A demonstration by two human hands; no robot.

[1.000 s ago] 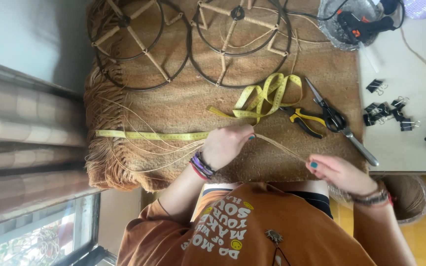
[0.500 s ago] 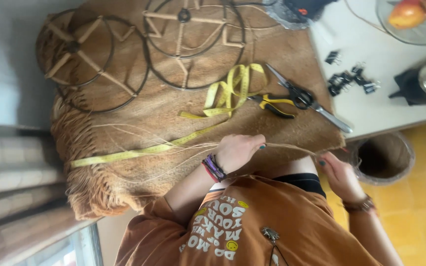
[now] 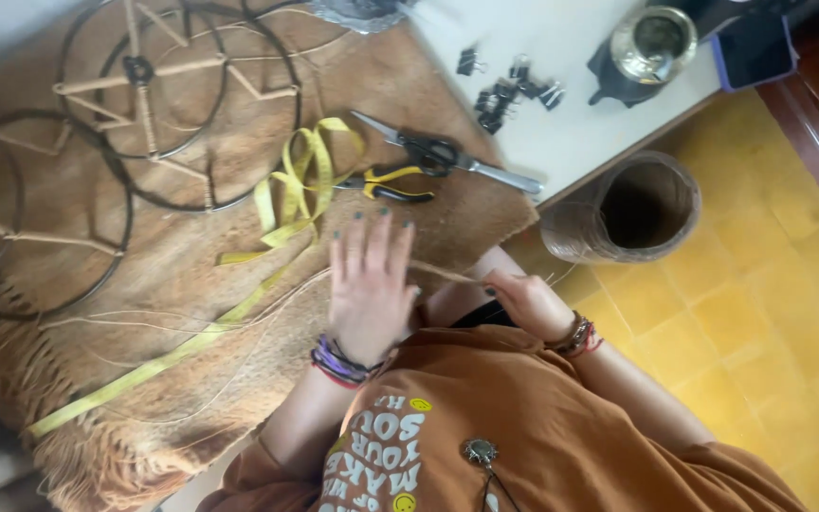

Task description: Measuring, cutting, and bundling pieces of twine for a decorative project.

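Observation:
My left hand [image 3: 369, 284] lies flat on a brown fringed burlap cloth [image 3: 191, 275] with its fingers spread, pressing on thin pale fibre strands [image 3: 267, 289]. Just to its right, at the cloth's near edge, my right hand [image 3: 526, 301] pinches one end of a strand [image 3: 452, 274] that runs under the left hand. Both wrists wear bracelets. A yellow tape measure [image 3: 277, 204] trails across the cloth beside the left hand.
Scissors [image 3: 438, 154] and yellow-handled pliers [image 3: 392, 184] lie just beyond my fingers. Dark wire rings with wooden spokes [image 3: 158, 104] cover the cloth's far left. Black binder clips [image 3: 509, 95] and a metal pot [image 3: 651, 43] sit on the white tabletop. A large twine spool [image 3: 623, 209] stands on the yellow floor.
The view has swung toward the right and closer. My left hand has opened flat onto the cloth, and my right hand has come up close beside it.

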